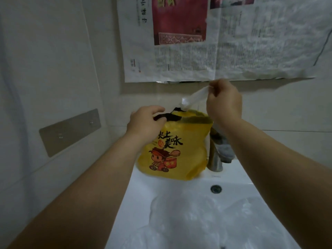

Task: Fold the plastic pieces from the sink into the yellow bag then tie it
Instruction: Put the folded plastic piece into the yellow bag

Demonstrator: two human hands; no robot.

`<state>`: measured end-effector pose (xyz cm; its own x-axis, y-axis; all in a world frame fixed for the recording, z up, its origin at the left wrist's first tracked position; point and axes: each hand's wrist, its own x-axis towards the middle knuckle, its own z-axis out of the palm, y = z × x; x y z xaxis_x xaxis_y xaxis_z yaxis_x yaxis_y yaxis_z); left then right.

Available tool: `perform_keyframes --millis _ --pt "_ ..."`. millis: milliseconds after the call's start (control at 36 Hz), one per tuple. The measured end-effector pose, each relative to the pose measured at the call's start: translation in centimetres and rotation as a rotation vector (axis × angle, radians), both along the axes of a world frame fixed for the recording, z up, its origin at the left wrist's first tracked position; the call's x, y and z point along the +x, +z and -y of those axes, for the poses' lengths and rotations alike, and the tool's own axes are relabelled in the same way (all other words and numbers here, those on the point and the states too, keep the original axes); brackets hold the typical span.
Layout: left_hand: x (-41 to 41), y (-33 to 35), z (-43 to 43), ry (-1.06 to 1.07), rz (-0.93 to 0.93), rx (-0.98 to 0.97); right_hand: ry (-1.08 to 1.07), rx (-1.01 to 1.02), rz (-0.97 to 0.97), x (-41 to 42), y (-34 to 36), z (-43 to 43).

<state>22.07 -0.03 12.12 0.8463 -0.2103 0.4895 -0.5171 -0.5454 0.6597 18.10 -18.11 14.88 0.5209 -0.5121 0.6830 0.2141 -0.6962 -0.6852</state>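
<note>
Plastic piece point(195, 97) slants up-right from yellow bag point(172, 153) — right hand point(224, 103) pinches.

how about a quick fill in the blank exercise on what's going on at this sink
1. The left hand grips the yellow bag by its dark ____.
2. The right hand pinches a plastic piece, coloured ____, above the bag.
3. The bag sits at the back of the sink, next to the metal ____.
4. Sheets of ____ cover the wall above.

Missing words: handle; white; faucet; newspaper
</note>
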Motion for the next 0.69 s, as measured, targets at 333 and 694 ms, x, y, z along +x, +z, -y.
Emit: perform_keyframes --millis 333,694 --pt "1.3 -0.6 1.3 -0.066 0.028 -0.163 0.247 -0.415 -0.825 3.3 -0.6 -1.5" --pt "-1.8 -0.8 0.7 0.047 0.107 -0.250 0.149 -0.154 -0.184 -2.5 -1.6 0.2"
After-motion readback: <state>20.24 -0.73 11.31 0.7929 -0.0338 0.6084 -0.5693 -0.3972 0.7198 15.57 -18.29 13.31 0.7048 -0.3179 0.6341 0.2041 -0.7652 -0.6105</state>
